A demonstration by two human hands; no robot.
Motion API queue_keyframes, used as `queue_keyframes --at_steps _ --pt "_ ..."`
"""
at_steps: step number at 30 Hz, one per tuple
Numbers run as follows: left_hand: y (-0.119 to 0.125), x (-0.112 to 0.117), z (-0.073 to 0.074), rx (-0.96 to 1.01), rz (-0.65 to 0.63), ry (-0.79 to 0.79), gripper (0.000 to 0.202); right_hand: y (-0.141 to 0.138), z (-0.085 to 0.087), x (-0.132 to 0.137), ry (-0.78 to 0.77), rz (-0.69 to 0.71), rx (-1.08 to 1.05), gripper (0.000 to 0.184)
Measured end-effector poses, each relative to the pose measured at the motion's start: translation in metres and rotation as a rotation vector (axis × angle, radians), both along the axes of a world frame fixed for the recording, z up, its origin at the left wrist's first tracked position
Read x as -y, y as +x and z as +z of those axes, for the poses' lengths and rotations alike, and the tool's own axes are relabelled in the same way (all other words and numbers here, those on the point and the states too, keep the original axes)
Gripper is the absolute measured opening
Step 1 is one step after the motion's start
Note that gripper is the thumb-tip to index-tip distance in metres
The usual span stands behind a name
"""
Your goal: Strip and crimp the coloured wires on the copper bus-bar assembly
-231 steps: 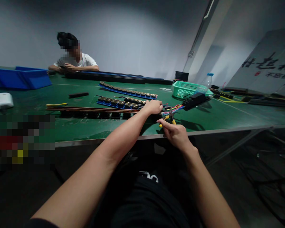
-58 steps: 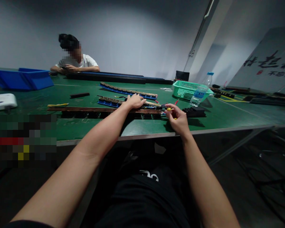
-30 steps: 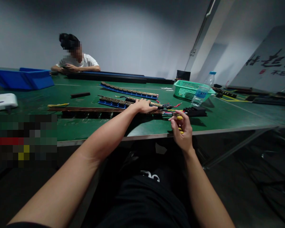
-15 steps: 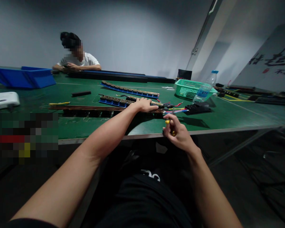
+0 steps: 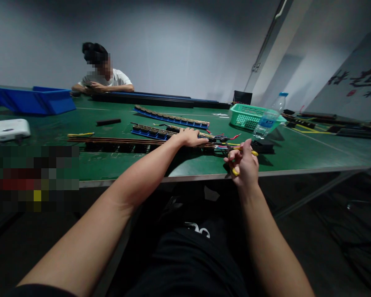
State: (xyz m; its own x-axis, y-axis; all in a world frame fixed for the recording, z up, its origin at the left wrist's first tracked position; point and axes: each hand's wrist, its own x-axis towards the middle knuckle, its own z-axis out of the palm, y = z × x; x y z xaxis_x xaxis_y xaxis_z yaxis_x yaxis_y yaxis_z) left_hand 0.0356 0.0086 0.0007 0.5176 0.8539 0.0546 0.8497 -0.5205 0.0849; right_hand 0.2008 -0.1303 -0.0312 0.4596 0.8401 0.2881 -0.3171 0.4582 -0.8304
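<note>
My left hand point(image 5: 190, 137) lies palm down over a long black strip with copper-coloured rails point(image 5: 120, 141), its fingers bent over the strip and its thumb stretched to the right. In my right hand point(image 5: 245, 165) is a pair of yellow-handled pliers point(image 5: 235, 170), the handles spread apart. Their dark jaws are at the coloured wires point(image 5: 221, 147) at the strip's right end; whether they touch a wire I cannot tell. Just behind, a blue-based strip point(image 5: 148, 132) with dark blocks lies partly under my left hand. Red wire ends point(image 5: 235, 136) stick out beyond it.
Farther back lies another blue strip point(image 5: 170, 117). A green basket point(image 5: 244, 117) and a water bottle point(image 5: 266, 123) stand right. On the left are a blue bin point(image 5: 40, 102) and a white device point(image 5: 9, 129). A person point(image 5: 103, 80) sits across the green table point(image 5: 315, 144).
My right hand has moved slightly right and turned, with its thumb now up. The pliers have tilted, their handles now wider apart and jaws nearer the wires. My left hand stays on the strip.
</note>
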Motion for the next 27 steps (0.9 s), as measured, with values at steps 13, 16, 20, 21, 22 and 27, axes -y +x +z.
queue_keyframes --at_steps 13,16,20,21,22,27 --pt "-0.001 0.002 0.002 -0.006 0.009 -0.008 0.095 -0.035 -0.033 0.04 0.21 -0.269 0.771 0.036" --pt "0.0 0.004 0.004 -0.011 0.003 -0.01 0.095 -0.037 -0.033 0.038 0.383 -0.298 0.786 0.041" --pt "0.0 0.006 0.005 -0.019 0.014 -0.017 0.095 -0.018 -0.01 0.009 0.403 -0.196 0.572 0.038" --pt "0.0 0.006 0.005 -0.017 0.023 -0.019 0.095 -0.011 -0.003 0.001 0.387 -0.14 0.496 0.041" --pt "0.0 0.005 0.004 -0.013 0.026 -0.018 0.096 -0.005 0.004 -0.007 0.373 -0.077 0.411 0.045" --pt "-0.002 0.003 0.003 0.003 -0.001 -0.001 0.097 0.022 0.02 -0.029 0.223 0.083 0.138 0.056"
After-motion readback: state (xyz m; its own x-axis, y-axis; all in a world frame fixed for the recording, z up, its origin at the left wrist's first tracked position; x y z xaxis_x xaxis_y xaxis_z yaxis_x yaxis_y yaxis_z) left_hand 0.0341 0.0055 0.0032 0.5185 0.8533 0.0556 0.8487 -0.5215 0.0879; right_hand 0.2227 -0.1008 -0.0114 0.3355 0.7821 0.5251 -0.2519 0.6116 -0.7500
